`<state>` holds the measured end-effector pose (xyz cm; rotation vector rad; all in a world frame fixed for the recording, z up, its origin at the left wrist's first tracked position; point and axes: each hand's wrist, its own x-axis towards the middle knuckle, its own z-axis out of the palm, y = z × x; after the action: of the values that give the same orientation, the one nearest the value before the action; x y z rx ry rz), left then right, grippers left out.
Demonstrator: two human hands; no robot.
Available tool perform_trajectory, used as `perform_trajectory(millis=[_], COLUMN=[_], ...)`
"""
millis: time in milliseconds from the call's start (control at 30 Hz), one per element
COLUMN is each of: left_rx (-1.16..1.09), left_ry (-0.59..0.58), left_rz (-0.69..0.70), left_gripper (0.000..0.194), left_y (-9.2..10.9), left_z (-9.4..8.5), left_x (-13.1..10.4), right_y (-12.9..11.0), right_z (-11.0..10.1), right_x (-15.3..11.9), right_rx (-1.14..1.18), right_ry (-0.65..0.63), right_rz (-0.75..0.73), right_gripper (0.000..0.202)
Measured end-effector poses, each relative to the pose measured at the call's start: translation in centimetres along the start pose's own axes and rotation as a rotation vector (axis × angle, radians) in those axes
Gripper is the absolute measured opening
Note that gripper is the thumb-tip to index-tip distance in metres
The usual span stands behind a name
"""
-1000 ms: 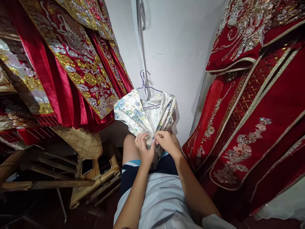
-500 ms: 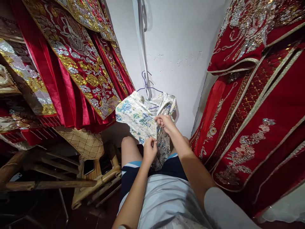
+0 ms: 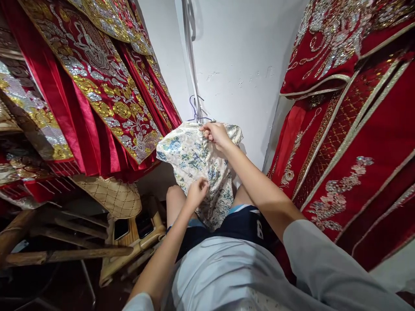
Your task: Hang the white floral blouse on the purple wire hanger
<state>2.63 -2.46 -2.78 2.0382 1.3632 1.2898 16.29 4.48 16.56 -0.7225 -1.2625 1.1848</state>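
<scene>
A white short-sleeved floral dress [image 3: 186, 149] with blue and green print hangs in front of me, its lower part falling between my knees. Its purple hanger [image 3: 194, 113] shows above the neckline. At the top of the dress's middle seam, my right hand [image 3: 216, 134] is closed in a pinch close to the neckline. Lower on the same seam, my left hand [image 3: 196, 192] is closed, thumb and fingertips at the cloth. Any zip pull between the right fingers is too small to make out. The two edges meet along the seam between my hands.
Red gowns with gold and silver embroidery [image 3: 110, 93] hang close on the left, and beaded red gowns [image 3: 337, 172] on the right. Behind the dress is a white wall [image 3: 240, 52]. A bamboo chair [image 3: 68, 255] and phones [image 3: 144, 224] on a bamboo seat are at lower left.
My right hand has moved up the dress to the neckline. The opening that gaped at the top is now drawn together. My left hand has shifted slightly up and left.
</scene>
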Motion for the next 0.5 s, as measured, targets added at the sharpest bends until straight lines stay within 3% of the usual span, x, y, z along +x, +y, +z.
perform_trajectory(millis=[67,167,267,400,500], left_rx=[-0.004,0.048,0.186,0.373,0.312], left_ry=[0.076,0.357,0.333,0.241,0.313], left_rz=[0.072,0.302,0.421,0.470,0.458], left_gripper=[0.021,0.033,0.023,0.013,0.012], left_y=[2.7,7.4,10.6,12.2,12.4], left_z=[-2.3,-5.8,-8.2,-8.9,-9.5], left_x=[3.2,8.7,12.8,14.6,14.4], right_y=[0.0,-0.3,-0.3,2.2,5.8], right_z=[-0.1,-0.1,-0.1,-0.7,-1.4], right_x=[-0.3,-0.5,-0.1,0.0,-1.1], right_rx=[-0.024,-0.061,-0.087,-0.170,-0.222], right_ry=[-0.009,-0.037,-0.046,0.018,0.041], right_rz=[-0.025,-0.059,-0.090,-0.121,-0.059], right_gripper=[0.021,0.022,0.024,0.028,0.031])
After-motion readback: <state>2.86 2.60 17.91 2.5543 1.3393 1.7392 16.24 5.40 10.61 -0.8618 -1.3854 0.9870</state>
